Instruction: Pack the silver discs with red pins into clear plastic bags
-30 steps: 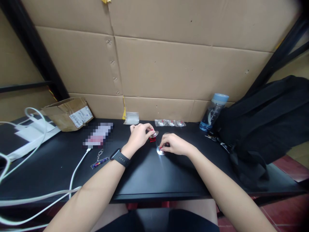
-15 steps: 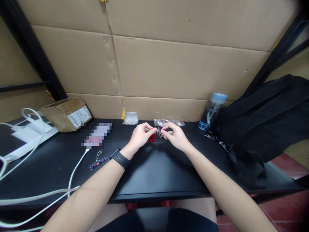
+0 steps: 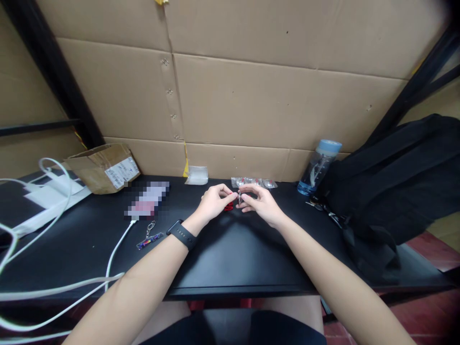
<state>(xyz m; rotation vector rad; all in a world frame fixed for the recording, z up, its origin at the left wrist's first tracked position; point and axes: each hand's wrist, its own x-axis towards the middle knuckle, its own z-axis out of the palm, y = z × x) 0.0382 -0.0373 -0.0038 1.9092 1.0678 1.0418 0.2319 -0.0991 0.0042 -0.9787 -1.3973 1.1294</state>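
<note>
Head view: two hands hold small shiny discs (image 3: 240,197) close together over a black table (image 3: 233,268)
The left hand (image 3: 215,200) pinches with its thumb and finger, right at the edge of the discs, and the right hand (image 3: 260,203) grips them with its thumb in front and its other fingers spread a bit behind; one second ago the right hand is down at a disc on the table, but now it is up next to the left hand, so the work is all between the fingertips, and the discs stand on edge there, too thin to tell if two are touching; red cord (image 3: 228,206) sits just under the left hand, and clear packets (image 3: 269,183) lie behind, near the cardboard wall (image 3: 230,163)
</note>
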